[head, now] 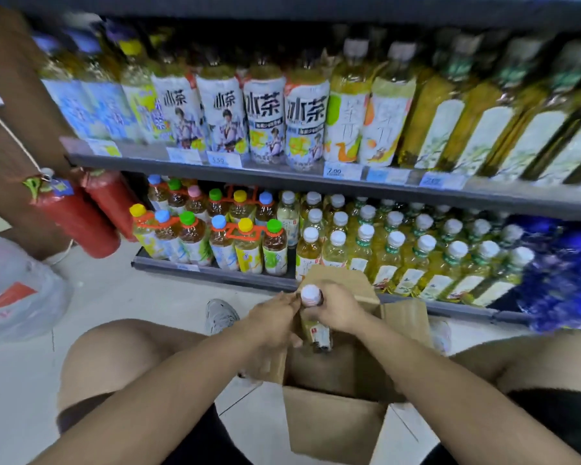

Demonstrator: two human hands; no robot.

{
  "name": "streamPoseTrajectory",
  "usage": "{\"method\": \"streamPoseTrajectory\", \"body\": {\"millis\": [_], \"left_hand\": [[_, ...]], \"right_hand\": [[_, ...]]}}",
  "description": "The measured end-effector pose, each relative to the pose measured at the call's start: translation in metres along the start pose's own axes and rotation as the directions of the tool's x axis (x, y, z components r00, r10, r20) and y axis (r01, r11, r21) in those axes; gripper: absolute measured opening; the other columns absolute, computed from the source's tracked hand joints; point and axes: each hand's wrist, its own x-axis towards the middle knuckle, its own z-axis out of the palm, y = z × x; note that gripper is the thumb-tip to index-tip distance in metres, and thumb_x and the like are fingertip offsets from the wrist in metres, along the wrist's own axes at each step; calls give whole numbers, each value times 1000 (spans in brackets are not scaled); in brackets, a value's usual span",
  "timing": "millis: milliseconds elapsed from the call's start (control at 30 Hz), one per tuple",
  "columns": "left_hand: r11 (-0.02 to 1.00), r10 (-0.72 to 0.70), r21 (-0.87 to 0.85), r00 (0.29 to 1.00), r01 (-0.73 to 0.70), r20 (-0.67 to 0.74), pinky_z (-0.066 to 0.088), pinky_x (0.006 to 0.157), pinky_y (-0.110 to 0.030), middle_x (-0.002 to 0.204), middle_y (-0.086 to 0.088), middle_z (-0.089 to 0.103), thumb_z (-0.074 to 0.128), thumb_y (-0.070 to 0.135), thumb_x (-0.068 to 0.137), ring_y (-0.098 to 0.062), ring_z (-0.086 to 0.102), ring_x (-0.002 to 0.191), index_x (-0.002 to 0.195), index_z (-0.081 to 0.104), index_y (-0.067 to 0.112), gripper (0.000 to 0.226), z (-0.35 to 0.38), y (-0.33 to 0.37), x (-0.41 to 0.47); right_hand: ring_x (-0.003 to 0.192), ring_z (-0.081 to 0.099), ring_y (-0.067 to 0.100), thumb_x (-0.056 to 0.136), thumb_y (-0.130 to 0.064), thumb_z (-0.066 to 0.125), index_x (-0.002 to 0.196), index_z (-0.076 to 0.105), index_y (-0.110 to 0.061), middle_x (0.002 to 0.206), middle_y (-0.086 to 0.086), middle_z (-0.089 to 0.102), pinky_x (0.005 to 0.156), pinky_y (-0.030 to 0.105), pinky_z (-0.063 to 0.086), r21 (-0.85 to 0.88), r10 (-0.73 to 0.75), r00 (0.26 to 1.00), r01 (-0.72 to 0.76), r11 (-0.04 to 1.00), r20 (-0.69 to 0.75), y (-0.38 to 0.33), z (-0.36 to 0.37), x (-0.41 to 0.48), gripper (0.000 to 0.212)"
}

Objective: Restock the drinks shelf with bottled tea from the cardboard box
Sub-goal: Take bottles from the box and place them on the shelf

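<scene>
Down at floor level, a person crouches before a drinks shelf, knees apart, with an open cardboard box standing between them. Both hands meet above the box around one bottle of tea, which is held upright with its pale cap on top. The right hand is wrapped around the bottle's neck and shoulder; the left hand is curled against its other side, fingers touching near the cap. The bottle sits just over the box opening, close to the bottom shelf but not yet on it. Inside the box little can be made out; its interior is dark and its contents cannot be told. The bottom shelf is packed with white-capped tea bottles at right and bundled colour-capped bottles at left. The risk, likely, is crowding: pushing the new bottle into tight rows could topple neighbours, or the raised box flap could snag it.
</scene>
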Motion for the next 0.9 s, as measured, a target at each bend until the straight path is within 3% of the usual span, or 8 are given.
{"method": "streamPoseTrajectory", "body": {"millis": [100, 233, 333, 433, 533, 700, 800, 900], "left_hand": [[940, 13, -333, 981, -79, -193, 48, 102, -39, 140, -3, 58, 82, 40, 77, -23, 56, 127, 150, 29, 24, 92, -27, 29, -20], [843, -68, -497, 878, -204, -474, 48, 88, -32, 127, 1, 63, 79, 33, 83, -20, 61, 115, 148, 32, 25, 80, -94, 65, -54], [822, -82, -498, 809, -274, -582, 42, 79, -27, 130, -5, 63, 79, 31, 83, -24, 60, 118, 149, 31, 21, 83, -153, 81, -74], [804, -77, -491, 761, -334, -644, 50, 84, -22, 118, 7, 64, 82, 33, 79, -11, 62, 108, 131, 42, 28, 66, -216, 91, -93], [804, -71, -441, 670, -400, -739, 54, 89, -34, 111, 10, 66, 83, 37, 74, -6, 64, 99, 123, 47, 27, 62, -279, 99, -108], [774, -35, -356, 526, -524, -850, 45, 62, -16, 102, 21, 60, 82, 33, 80, 3, 61, 87, 121, 39, 40, 60, -373, 115, -124], [728, -33, -328, 448, -602, -894, 45, 66, -13, 111, 17, 64, 83, 26, 81, 3, 61, 96, 125, 43, 37, 60, -420, 120, -122], [685, -50, -315, 389, -657, -920, 44, 71, -6, 113, 15, 64, 86, 18, 77, -2, 62, 103, 126, 45, 33, 65, -459, 123, -115]], "right_hand": [[80, 63, 15, 76, -36, 81, 90, 67, -20, 85, -3, 69, 67, 34, 49, 31, -58, 987, 63, 998, -150, -37, -61, -21, 26], [77, 63, 14, 77, -38, 80, 90, 68, -18, 83, -3, 70, 66, 32, 47, 40, -148, 936, 169, 985, -319, -100, -141, -47, 27], [71, 61, 4, 73, -41, 81, 84, 67, -26, 78, -8, 69, 62, 26, 44, 22, -248, 885, 278, 960, -395, -145, -194, -61, 23], [82, 63, 3, 75, -39, 82, 96, 69, -25, 88, -10, 70, 70, 25, 49, -3, -316, 825, 357, 934, -469, -188, -242, -75, 28], [93, 61, 4, 75, -39, 82, 110, 68, -25, 101, -12, 68, 80, 24, 49, -63, -384, 740, 423, 904, -553, -226, -290, -82, 40], [96, 58, 2, 80, -42, 79, 121, 63, -27, 107, -13, 63, 75, 9, 42, -216, -525, 606, 509, 833, -598, -275, -361, -78, 46], [97, 56, 0, 82, -38, 78, 119, 65, -24, 105, -14, 61, 79, 3, 41, -280, -576, 479, 555, 783, -662, -291, -398, -72, 42], [99, 58, 3, 85, -35, 75, 111, 68, -21, 105, -12, 61, 89, 20, 48, -331, -571, 314, 569, 753, -759, -284, -426, -58, 30]]}}
